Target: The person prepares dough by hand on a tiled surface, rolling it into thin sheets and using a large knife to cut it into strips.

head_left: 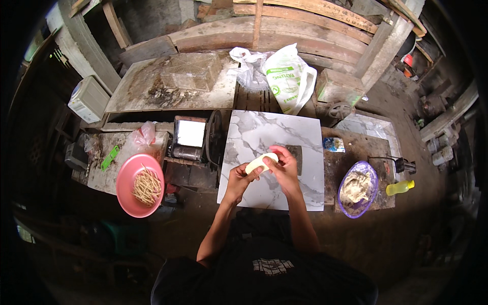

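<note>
In the head view, both hands are partly closed over the marbled table (pixel 254 127): the left hand (pixel 239 180) has hold of one end of a pale, elongated, dough-like piece (pixel 261 163), the right hand (pixel 285 165) of the other, thumbs on its near side. The fingers behind the piece are mostly hidden, and the gap between it and the marbled table is hard to judge. A dark grey rectangle (pixel 295 158) on the marbled table is partly covered by the right hand; whether it is a mark or a separate object cannot be told.

To the left of the marbled table, a pink basin (pixel 123 185) holds a heap of thin tan sticks (pixel 146 188). To its right, a purple basin (pixel 375 189) holds a lumpy cream-coloured mass (pixel 356 187), and beyond that lies a yellow bottle (pixel 400 188), its contents unclear.

Behind the marbled table, a white sack (pixel 287 76) conceals whatever it contains; farther back to the left is a wire cage (pixel 190 73), its inside hard to make out. The surroundings fade into darkness at the rim.
</note>
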`<state>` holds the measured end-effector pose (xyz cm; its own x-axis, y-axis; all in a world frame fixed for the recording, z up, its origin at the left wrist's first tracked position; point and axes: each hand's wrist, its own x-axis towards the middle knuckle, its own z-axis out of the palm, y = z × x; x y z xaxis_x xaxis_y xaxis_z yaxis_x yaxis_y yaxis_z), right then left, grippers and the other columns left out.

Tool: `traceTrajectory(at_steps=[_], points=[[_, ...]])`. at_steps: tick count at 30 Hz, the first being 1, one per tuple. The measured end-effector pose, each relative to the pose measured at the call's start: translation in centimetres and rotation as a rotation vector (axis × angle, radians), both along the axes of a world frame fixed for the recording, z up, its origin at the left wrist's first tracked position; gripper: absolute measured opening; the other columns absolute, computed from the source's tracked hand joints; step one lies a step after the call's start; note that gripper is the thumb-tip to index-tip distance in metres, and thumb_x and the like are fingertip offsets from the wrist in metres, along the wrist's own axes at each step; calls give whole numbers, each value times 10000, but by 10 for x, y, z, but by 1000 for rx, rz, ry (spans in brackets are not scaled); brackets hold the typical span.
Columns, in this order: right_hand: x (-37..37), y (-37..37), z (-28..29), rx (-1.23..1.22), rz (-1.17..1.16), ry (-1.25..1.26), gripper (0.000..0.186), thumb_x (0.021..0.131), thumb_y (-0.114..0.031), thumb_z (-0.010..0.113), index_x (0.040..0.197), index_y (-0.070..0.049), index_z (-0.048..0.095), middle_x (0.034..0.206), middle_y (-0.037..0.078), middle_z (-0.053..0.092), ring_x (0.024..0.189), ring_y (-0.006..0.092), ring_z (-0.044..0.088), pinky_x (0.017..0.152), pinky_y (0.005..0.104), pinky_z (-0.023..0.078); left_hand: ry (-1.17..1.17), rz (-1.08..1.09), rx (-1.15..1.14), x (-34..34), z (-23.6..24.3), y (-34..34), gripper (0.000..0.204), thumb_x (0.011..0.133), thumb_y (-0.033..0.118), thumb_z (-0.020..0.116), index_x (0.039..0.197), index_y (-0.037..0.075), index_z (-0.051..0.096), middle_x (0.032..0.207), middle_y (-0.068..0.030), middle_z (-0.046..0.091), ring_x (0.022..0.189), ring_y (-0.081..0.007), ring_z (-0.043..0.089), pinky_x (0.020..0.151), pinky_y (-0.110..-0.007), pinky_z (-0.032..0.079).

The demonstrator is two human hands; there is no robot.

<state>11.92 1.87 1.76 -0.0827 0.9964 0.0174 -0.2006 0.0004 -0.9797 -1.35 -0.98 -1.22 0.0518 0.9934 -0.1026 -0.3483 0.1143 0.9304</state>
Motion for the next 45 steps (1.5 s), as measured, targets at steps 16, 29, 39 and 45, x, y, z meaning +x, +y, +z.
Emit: traceTrajectory(at_steps=[16,29,39,45], points=[[-3,-7,-16,-2,-33,13,162,796,-155,572,805,4,542,668,-1,520,563,43,444,471,173,353,32,159,47,1,4,-5,215,797,200,578,864,-3,605,664,7,575,582,-37,460,523,-175,350],[11,-8,-9,-108,265,-125,236,752,-107,613,949,-12,525,793,17,540,664,60,477,540,187,379,-45,-67,86,-13,-2,3,413,707,-20,631,1067,21,433,840,-79,602,727,-99,559,636,-203,447],[-7,-13,-14,-47,21,163,206,774,-44,568,961,14,504,848,43,554,713,90,520,597,212,433,-406,271,-121,5,7,4,496,727,78,646,1132,-7,372,866,-96,594,690,-125,556,646,-216,444],[-7,-17,-4,-47,61,-67,147,800,-103,549,909,-11,511,766,38,547,647,77,498,549,209,404,-118,102,68,5,-4,4,218,843,184,503,950,0,552,847,-28,588,726,-79,531,684,-226,415]])
